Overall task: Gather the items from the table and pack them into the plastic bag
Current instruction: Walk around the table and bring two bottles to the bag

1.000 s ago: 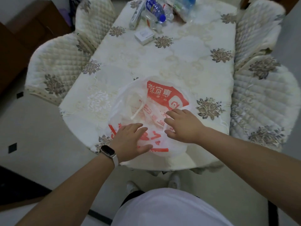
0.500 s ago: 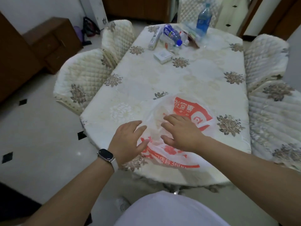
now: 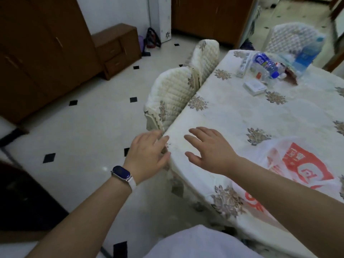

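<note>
Empty hands, packing barely begun.
The left hand and right hand hover with fingers spread, holding nothing, at the near left corner of the cloth-covered worktop. The white-and-red plastic bag lies along the near edge. The small white box and clear plastic bottles sit at the far end, unpacked.

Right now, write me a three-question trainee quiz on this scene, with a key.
1. True or false: the left hand and the right hand both hold nothing.
2. The white box lies: A) in the left hand; B) on the table beside the bottles; C) under the right hand.
3. Fill in: the watch sits on the ___ wrist.
Key: 1 true; 2 B; 3 left.
</note>
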A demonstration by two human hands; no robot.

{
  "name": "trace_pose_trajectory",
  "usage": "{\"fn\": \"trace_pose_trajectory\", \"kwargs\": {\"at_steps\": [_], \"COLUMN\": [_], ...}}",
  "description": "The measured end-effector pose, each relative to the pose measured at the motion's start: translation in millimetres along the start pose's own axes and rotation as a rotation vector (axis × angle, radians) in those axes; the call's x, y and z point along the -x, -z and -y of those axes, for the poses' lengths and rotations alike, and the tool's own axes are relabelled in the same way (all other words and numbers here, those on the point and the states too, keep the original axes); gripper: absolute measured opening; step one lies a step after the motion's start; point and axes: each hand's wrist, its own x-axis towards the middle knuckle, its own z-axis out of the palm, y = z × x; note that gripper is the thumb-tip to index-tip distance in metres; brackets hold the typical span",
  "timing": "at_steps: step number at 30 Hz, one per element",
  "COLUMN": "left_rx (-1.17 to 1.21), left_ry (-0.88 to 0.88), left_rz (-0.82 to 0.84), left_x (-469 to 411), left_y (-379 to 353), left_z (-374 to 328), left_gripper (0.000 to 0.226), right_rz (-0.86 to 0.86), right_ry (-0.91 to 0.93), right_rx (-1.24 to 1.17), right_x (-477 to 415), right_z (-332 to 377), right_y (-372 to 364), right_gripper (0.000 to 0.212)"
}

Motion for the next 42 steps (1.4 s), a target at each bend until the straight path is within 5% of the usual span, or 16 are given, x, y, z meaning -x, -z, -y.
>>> {"fn": "trace_pose_trajectory", "kwargs": {"at_steps": [18, 42], "left_rx": [-0.228, -0.168], "left_ry": [0.352, 0.237], "left_rz": [0.031, -0.06], "left_x": [-33, -200], "left_y": [34, 14], "left_z": [224, 532], "left_gripper": [0.049, 0.047], "right_rz": [-0.048, -0.041], "right_ry": [0.197, 0.132], "right_rx": [-0.22, -0.07], "right_x": [-290, -597], "right_z": [58, 66], "right_y": [-87, -136], "right_gripper": [0.054, 0.049]}}
